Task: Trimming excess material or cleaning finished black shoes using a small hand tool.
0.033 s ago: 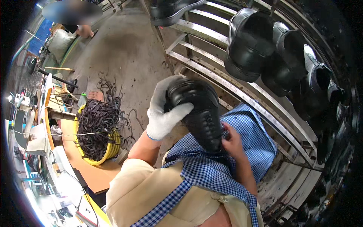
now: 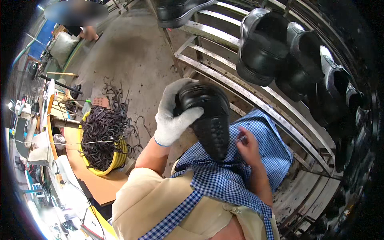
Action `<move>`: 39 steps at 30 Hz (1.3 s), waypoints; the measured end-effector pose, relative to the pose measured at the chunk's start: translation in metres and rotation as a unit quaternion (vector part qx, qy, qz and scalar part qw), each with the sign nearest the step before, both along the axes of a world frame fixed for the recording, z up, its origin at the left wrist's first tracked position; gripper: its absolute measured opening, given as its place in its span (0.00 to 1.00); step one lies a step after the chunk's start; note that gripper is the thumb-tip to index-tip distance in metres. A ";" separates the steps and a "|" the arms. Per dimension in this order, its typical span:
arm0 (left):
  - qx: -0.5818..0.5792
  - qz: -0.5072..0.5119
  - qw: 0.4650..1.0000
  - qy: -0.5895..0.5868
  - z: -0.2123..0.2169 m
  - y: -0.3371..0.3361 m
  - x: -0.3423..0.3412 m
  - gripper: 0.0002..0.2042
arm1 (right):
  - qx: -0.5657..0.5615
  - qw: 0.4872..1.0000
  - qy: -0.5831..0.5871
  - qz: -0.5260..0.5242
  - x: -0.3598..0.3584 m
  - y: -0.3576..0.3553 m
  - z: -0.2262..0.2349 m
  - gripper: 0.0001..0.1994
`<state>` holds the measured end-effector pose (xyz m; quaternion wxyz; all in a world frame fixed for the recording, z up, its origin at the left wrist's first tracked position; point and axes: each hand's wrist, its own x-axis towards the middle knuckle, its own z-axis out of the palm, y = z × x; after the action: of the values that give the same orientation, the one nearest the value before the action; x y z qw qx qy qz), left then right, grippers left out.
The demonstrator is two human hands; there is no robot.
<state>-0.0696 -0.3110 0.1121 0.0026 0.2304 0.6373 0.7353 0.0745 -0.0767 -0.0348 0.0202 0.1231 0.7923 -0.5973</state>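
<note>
In my left hand (image 2: 174, 116), which wears a white knit glove, is a black shoe (image 2: 208, 116). The thumb lies over the upper and the fingers wrap round the far, rounded end. A row of eyelets or lacing runs down its side nearer to me. Just right of the shoe, apart from it, my bare right hand (image 2: 249, 148) is raised with its fingers curled together. Something small and dark shows at those fingertips, too small to name. Under both hands spreads a blue-and-white checked apron (image 2: 260, 124) over my lap.
A metal rack (image 2: 224, 76) on the right bears several black shoes (image 2: 264, 48). To the left, a yellow basket (image 2: 116, 162) is heaped with dark strips (image 2: 104, 132), some trailing on the floor. A cluttered workbench (image 2: 52, 120) lines the left edge. Another person (image 2: 80, 20) is at the far left.
My right hand has come off the shoe's side and moved slightly to the right. The shoe, still in my left hand, has turned a little, its near end shifting left.
</note>
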 end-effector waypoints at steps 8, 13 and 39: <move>-0.148 -0.189 0.971 -0.010 -0.001 0.018 -0.005 0.32 | 0.240 0.935 0.241 0.098 -0.016 0.010 0.144 0.19; -0.125 -0.203 0.968 -0.079 0.000 0.033 0.006 0.30 | 0.291 0.924 0.216 0.118 -0.014 0.004 0.173 0.22; -0.137 -0.214 0.963 -0.086 0.004 0.050 0.021 0.29 | 0.318 0.917 0.232 0.065 -0.002 0.014 0.169 0.20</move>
<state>-0.0482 -0.2612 0.1164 0.2459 0.2948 0.6651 0.6406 0.0730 -0.0627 0.1344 -0.1660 -0.0710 0.9292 -0.3226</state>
